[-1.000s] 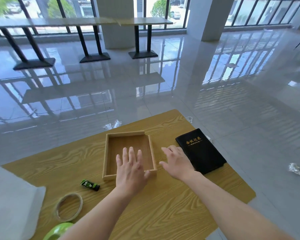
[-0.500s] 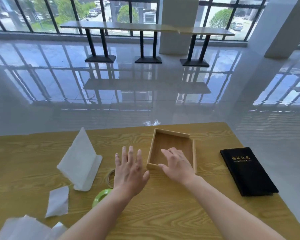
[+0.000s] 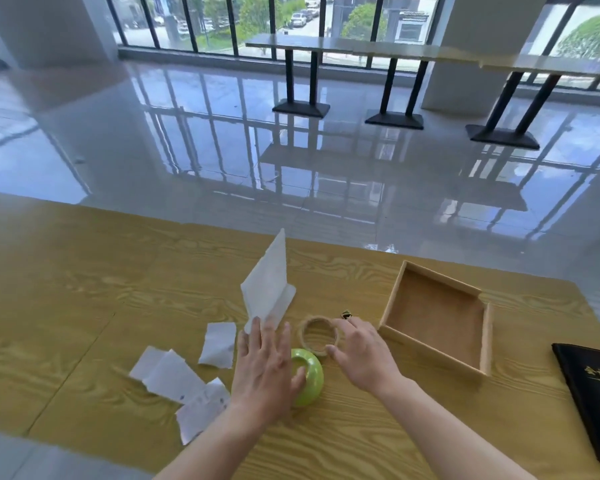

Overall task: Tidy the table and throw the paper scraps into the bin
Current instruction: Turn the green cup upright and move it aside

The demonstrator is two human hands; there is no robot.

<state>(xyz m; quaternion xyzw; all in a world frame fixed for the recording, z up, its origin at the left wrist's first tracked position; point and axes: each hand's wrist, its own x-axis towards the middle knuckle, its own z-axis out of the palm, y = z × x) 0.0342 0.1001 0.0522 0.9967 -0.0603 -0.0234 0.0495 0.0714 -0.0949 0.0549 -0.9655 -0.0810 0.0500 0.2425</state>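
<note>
Several white paper scraps [image 3: 174, 375] lie on the wooden table [image 3: 84, 289] at the lower left, and one small scrap [image 3: 219, 344] lies nearer the middle. A larger folded white sheet [image 3: 269, 289] stands tilted upright behind them. My left hand [image 3: 262, 372] hovers flat with fingers apart, over the left side of a green round object [image 3: 309, 375] and touching the folded sheet's lower corner. My right hand [image 3: 361, 355] is open, its fingers resting against a roll of clear tape [image 3: 319, 336]. No bin is in view.
An empty shallow wooden tray [image 3: 437, 317] sits right of my right hand. A black notebook [image 3: 596, 396] lies at the table's right edge. A small dark object [image 3: 346, 314] peeks out behind the tape. Bar tables [image 3: 378, 50] stand far off on the glossy floor.
The view has swung left, so the tray and notebook shifted right and the scraps came into view. Both hands moved left off the tray, onto the tape roll and green object.
</note>
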